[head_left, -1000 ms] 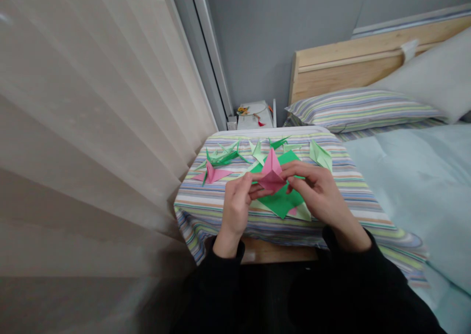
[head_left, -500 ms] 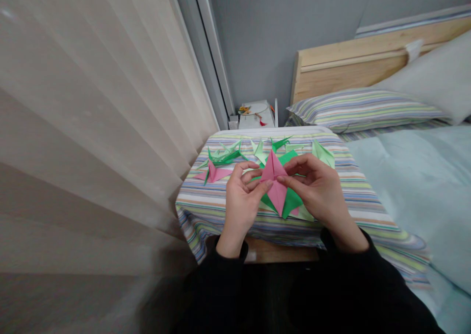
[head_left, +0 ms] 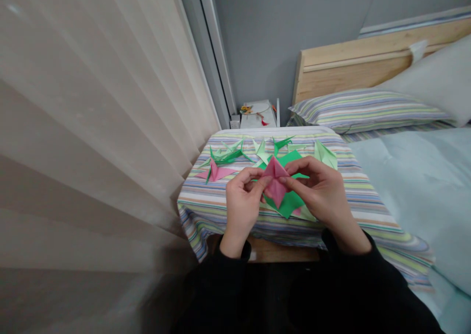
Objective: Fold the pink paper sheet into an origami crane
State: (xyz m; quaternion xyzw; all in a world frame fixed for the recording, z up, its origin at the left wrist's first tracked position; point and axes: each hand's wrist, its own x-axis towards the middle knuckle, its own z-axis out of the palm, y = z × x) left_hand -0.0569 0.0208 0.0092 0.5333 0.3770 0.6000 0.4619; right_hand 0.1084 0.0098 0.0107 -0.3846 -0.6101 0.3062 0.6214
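A folded pink paper (head_left: 276,188) is pinched between both hands, its upper point facing away from me. My left hand (head_left: 246,194) grips its left edge with thumb and fingers. On the right edge, my right hand (head_left: 319,189) has thumb and fingertips closed. Beneath the pink paper lies a green sheet (head_left: 289,209) on the striped cloth (head_left: 206,196). A pink folded crane (head_left: 220,172) rests at the left beside green folded cranes (head_left: 230,156). Farther back are a pale green one (head_left: 261,151) and a dark green one (head_left: 282,143).
A light green folded paper (head_left: 326,155) lies at the table's back right. The curtain (head_left: 110,103) hangs close along the left. To the right is a bed with a striped pillow (head_left: 368,109); a small white stand (head_left: 257,120) is behind the table.
The pink paper, a long flat diamond before, now looks shorter, its lower part tilted and its sides opened out. Both hands stay on it, my left fingers closer in around its edge.
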